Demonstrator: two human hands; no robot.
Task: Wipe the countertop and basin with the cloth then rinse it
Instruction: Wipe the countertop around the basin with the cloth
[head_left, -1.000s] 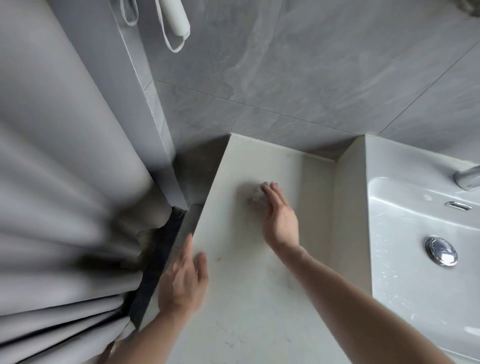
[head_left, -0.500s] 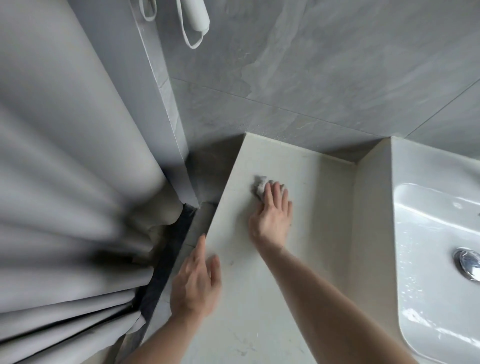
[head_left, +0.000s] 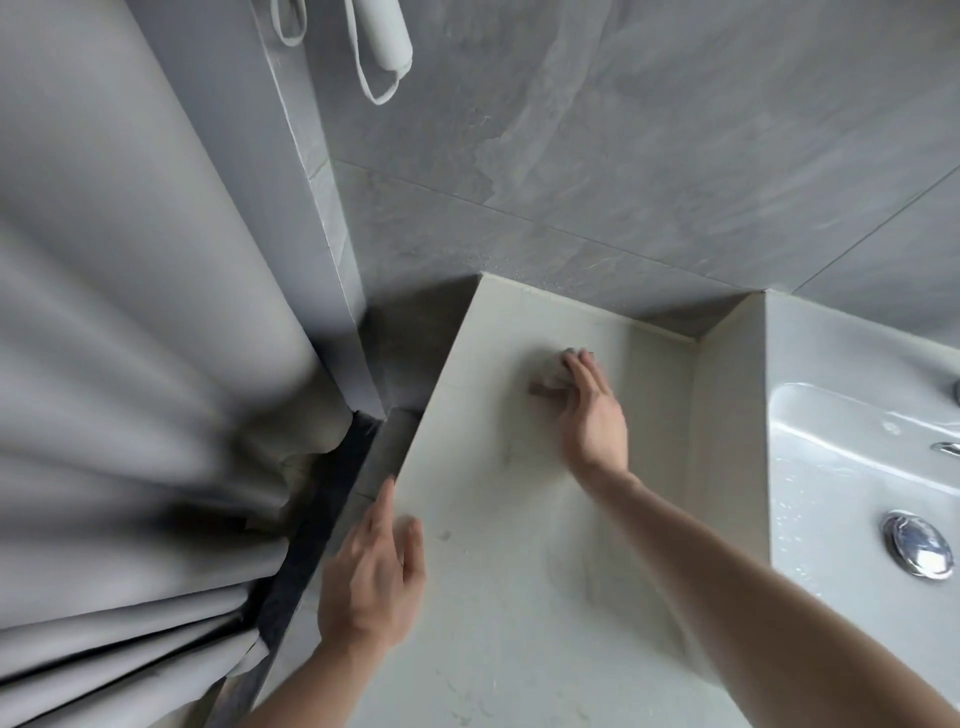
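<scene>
Right hand (head_left: 595, 415) flat, fingers together, pressing cloth (head_left: 553, 371) onto countertop (head_left: 498, 597) near back edge. Left hand (head_left: 371, 577) at left edge, fingers loosely apart, empty.

Both of the person's forearms are bare from the wrists to the frame's lower edge, with no sleeve showing. The left hand (head_left: 371, 566) and right hand (head_left: 595, 415) carry nothing worn. Fingers are slim, with short nails, slightly blurred.
</scene>
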